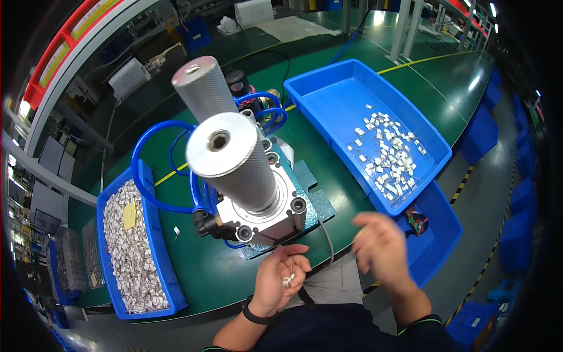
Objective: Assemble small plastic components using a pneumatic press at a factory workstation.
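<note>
My left hand (280,280) is cupped in front of the machine, its fingers curled around several small white parts with wire leads (288,280). To its right, my right hand (381,251) hovers near the front corner of the right blue bin (311,105), its fingers smeared by motion. Scattered inside that bin are more white parts (387,158). A metal pneumatic machine (261,226) with a ribbed silver cylinder (234,158) stands just beyond my left hand. At the left, a long blue bin (158,258) is heaped with similar white parts (132,258).
A second ribbed cylinder (205,88) rises behind the first. Blue air hoses (138,170) loop out to the left. One loose part (176,231) lies on the green table (199,281). Another blue bin (437,240) sits below the right one. A yellow note (129,216) rests on the heaped parts.
</note>
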The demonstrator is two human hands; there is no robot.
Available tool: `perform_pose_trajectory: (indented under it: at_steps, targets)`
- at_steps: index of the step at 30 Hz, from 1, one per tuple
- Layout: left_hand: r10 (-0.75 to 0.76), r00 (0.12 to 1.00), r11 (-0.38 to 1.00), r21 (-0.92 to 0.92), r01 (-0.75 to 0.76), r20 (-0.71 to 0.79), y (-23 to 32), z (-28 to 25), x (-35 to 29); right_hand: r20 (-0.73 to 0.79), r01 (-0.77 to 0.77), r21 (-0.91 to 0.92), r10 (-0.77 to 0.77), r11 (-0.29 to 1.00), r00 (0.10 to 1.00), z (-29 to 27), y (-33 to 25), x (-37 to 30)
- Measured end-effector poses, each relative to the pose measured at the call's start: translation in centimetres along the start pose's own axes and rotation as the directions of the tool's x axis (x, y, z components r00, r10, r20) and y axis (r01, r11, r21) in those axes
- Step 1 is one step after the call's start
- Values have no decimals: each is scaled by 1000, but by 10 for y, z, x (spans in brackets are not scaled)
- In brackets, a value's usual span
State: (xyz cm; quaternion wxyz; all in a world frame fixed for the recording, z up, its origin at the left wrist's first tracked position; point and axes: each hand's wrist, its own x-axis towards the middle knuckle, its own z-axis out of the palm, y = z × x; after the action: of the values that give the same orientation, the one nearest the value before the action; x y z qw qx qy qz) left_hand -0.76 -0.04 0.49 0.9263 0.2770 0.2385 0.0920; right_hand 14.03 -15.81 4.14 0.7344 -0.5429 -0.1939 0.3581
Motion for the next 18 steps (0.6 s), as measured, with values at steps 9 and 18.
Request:
perform_pose_trajectory:
  at_steps: [9,18]
  targets:
    - [28,998,999,45,-26,-63,-4,1,6,599,656,-653,-272,378,753,61,17,10]
    - [-24,993,999,39,29,-118,-15,7,5,641,665,-716,-176,214,747,62,28,10]
